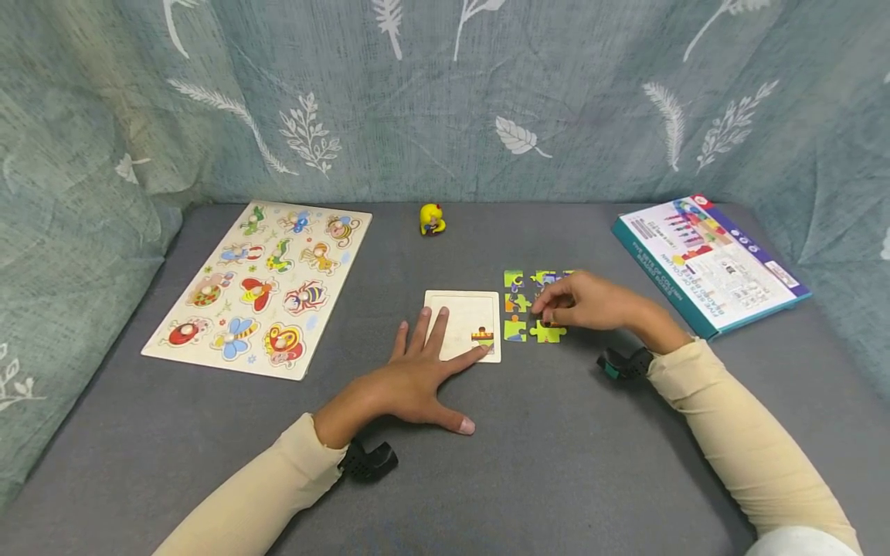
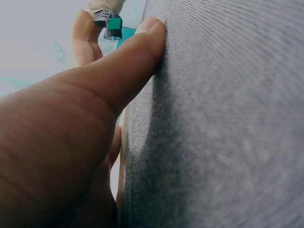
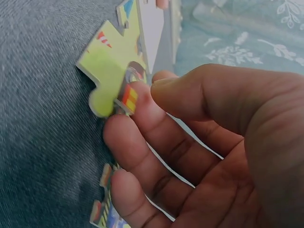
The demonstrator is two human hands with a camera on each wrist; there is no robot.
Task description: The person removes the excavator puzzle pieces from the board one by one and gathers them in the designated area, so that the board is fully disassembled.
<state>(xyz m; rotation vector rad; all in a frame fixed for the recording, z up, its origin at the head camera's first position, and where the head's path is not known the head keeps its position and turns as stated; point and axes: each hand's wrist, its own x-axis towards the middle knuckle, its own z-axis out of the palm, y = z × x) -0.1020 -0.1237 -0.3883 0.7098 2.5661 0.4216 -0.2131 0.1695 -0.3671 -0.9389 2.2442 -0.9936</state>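
My left hand (image 1: 417, 378) lies with its fingers spread, three fingertips resting on a small wooden puzzle tray (image 1: 455, 303). Its index finger touches a picture piece (image 1: 483, 337) in the tray's lower right corner. The left thumb (image 2: 128, 61) rests on the grey table. Loosely bent, my right hand (image 1: 587, 301) hovers over loose jigsaw pieces (image 1: 515, 330) right of the tray. Its fingertips are at a small red and yellow patch (image 3: 128, 99) beside a green piece (image 3: 107, 59). I see no piece between thumb and fingers; the palm hides some pieces.
A wooden insect peg puzzle (image 1: 260, 289) lies at the left. At the back stands a small yellow toy figure (image 1: 432, 219). A teal-sided box (image 1: 709, 262) rests at the right. A patterned green-grey cloth (image 1: 431, 100) hangs behind the table.
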